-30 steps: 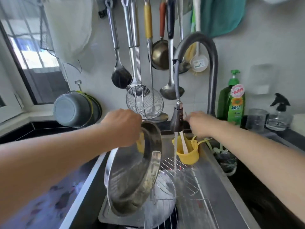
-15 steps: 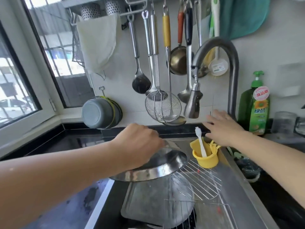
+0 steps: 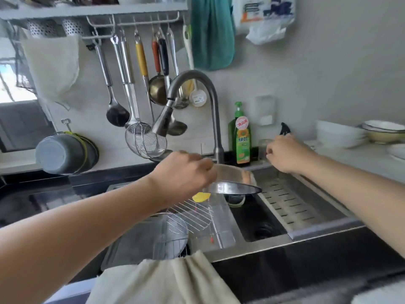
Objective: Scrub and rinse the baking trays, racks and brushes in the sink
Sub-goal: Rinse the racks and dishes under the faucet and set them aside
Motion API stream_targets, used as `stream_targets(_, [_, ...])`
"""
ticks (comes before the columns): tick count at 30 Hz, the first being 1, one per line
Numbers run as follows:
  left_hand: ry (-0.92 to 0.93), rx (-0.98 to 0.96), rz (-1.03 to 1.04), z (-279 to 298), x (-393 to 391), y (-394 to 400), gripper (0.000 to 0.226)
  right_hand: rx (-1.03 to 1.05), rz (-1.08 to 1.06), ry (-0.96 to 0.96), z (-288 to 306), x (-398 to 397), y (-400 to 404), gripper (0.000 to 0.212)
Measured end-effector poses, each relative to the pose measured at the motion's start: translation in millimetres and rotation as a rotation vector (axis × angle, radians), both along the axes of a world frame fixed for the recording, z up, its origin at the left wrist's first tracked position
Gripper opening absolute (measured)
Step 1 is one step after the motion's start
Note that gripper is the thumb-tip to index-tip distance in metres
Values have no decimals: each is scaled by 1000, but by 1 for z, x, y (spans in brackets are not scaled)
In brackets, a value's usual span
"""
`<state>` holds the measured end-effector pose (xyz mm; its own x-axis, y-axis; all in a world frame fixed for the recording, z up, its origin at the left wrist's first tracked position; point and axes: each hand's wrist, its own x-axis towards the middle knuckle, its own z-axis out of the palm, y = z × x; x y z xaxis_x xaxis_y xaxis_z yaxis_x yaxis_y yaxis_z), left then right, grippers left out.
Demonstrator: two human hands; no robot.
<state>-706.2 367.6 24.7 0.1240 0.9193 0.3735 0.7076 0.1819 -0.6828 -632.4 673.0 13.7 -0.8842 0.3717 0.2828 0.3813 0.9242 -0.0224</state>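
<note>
Left hand (image 3: 184, 172) curled tight round the near rim of a round metal baking tray (image 3: 232, 183), holding it up in the air, almost flat, over the middle of the sink (image 3: 247, 244). Right hand (image 3: 285, 153) reaching out past the sink toward the back of the worktop (image 3: 350, 159), fingers bent, close to a clear glass jar (image 3: 264, 143) and a black spray top (image 3: 285, 129); cannot tell if gripping anything there. Down in the left side of the sink, a round wire rack (image 3: 192, 216) leaning on another wire rack (image 3: 171, 238), with a flat metal tray (image 3: 135, 242) under them. Just below the held tray, a bit of a yellow cup (image 3: 201, 196) peeking out. On the right side of the sink, a metal drain board with slots (image 3: 289, 205) and a dark drain hole (image 3: 266, 230). Tall curved tap (image 3: 210, 102) standing at the back, its spray head (image 3: 163, 121) tilted to the left, no water seen running. Green bottle of dish soap (image 3: 241, 139) right beside the tap. Ladles, a wire skimmer (image 3: 145, 141) and other tools hanging from a rail on the wall. Grey pots (image 3: 65, 153) hanging low on the left. Teal towel (image 3: 211, 34) hanging higher up. White bowls (image 3: 341, 133) stacked on the worktop far to the right. Pale cloth (image 3: 162, 281) at the very bottom, near the front edge of the sink.
</note>
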Motion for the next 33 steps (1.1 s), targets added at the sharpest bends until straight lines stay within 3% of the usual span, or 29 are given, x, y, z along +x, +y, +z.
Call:
stream_targets(5, [169, -63, -137, -15, -8, 82, 14, -40, -112, 159, 2, 49, 31, 30])
stream_targets(12, [270, -201, -311, -65, -13, 169, 17, -126, -175, 133, -34, 67, 59, 27])
stream_targets(18, [212, -240, -192, -104, -29, 169, 17, -185, -115, 102, -57, 51, 50, 30])
stream_targets(23, [-50, -154, 5, -123, -32, 130, 35, -273, -28, 121, -50, 15, 16, 28])
stream_targets(25, [-224, -97, 161, -124, -43, 94, 30, -329, 50, 152, -51, -7, -11, 29])
stream_targets(30, [-782, -32, 885, -129, -86, -11, 22, -528, 233, 195, -68, -72, -97, 23])
stream_targets(33, [-1137, -261, 1231, -160, -121, -63, 26, -607, 270, 116, -101, -118, -141, 24])
